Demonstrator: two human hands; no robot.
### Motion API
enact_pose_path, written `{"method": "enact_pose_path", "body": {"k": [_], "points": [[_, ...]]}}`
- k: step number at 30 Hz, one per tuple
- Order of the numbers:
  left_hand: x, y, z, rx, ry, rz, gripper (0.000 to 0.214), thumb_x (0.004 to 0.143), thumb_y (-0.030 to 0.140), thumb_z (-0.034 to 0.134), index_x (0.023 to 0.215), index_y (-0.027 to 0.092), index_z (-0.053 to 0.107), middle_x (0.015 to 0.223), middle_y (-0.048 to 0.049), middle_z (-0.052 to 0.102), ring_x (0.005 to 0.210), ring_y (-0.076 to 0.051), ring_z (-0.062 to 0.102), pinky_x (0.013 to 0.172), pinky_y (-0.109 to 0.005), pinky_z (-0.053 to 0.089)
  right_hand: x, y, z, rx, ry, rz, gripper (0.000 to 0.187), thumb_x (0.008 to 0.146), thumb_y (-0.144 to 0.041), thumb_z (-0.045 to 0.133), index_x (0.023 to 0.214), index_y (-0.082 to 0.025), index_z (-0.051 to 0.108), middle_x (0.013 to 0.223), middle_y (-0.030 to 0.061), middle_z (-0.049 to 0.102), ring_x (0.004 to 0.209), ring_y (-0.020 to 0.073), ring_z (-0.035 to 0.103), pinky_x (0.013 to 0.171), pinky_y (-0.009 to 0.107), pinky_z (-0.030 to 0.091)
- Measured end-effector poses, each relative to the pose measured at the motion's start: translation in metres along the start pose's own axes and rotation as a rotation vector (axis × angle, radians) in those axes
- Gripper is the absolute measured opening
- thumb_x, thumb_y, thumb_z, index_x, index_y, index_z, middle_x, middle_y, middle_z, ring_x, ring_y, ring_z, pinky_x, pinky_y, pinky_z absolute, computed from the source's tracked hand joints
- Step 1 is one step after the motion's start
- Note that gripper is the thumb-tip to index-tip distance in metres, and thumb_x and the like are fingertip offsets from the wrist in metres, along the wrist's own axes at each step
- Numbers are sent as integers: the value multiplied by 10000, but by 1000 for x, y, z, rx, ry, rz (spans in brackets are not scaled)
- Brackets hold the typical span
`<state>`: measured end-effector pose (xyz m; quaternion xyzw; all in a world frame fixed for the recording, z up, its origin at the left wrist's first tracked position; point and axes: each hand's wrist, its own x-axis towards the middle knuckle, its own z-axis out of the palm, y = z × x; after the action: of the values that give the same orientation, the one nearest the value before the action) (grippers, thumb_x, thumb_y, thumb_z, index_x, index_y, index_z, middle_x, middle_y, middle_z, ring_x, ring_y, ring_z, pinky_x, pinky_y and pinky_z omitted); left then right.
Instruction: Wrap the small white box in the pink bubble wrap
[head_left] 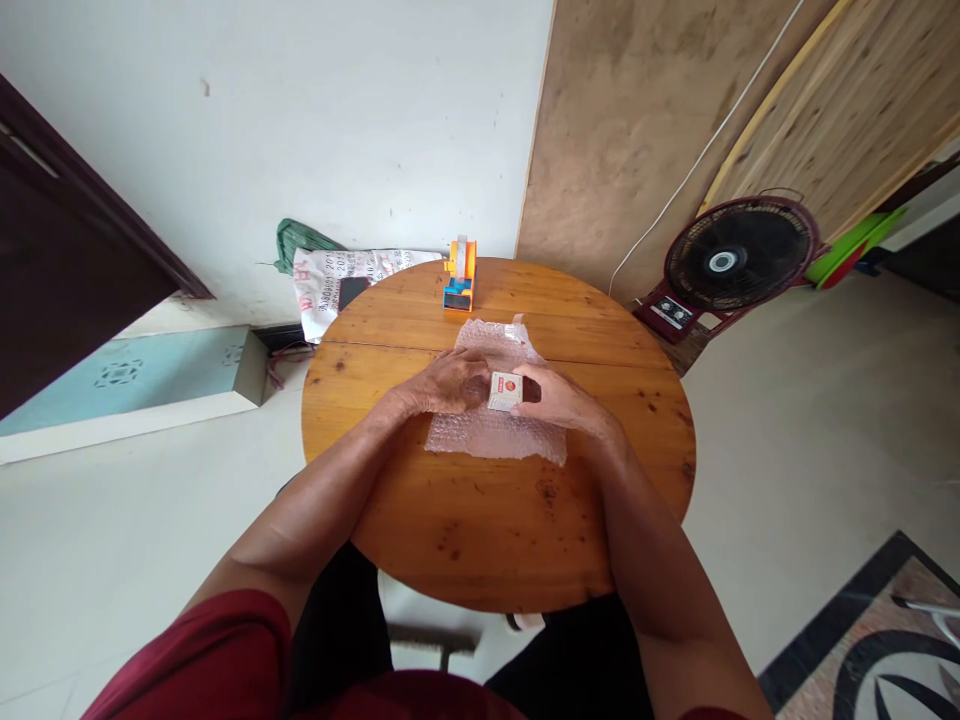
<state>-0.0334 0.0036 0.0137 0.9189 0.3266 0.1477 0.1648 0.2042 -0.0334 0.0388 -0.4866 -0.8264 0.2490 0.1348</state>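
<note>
Centrally, a small printed carton (506,392) sits above a sheet of bubble wrap (495,438) on the round wooden table (450,535). The right hand (564,398) pinches the carton at its right side, thumb near and fingers far. Just to its left, the left hand (454,381) has its fingers bent over the wrap; whether they grip anything, I cannot tell. An orange-and-blue tape dispenser (467,265) stands at the table's far edge, and a fan (739,255) stands beyond it on the right.
</note>
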Motion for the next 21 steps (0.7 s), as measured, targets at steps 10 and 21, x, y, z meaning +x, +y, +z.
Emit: {"method": "enact_pose_path", "body": {"k": [10, 21], "points": [[-2, -1, -2, -77, -16, -3, 247, 742, 180, 599, 977, 208, 670, 1124, -54, 656, 1058, -222, 606, 942, -346, 476, -8, 4, -8, 283, 25, 40, 403, 839, -425, 657, 1202, -258, 604, 1184, 38, 665, 1051, 226, 620, 907, 364, 478], [-29, 63, -60, 32, 57, -105, 367, 864, 480, 600, 1085, 196, 667, 1058, -82, 664, 993, -249, 612, 892, -387, 478, -6, 17, -8, 413, 152, 10, 441, 982, -515, 431, 1315, -258, 562, 1355, 57, 605, 1266, 246, 540, 1104, 428, 371]]}}
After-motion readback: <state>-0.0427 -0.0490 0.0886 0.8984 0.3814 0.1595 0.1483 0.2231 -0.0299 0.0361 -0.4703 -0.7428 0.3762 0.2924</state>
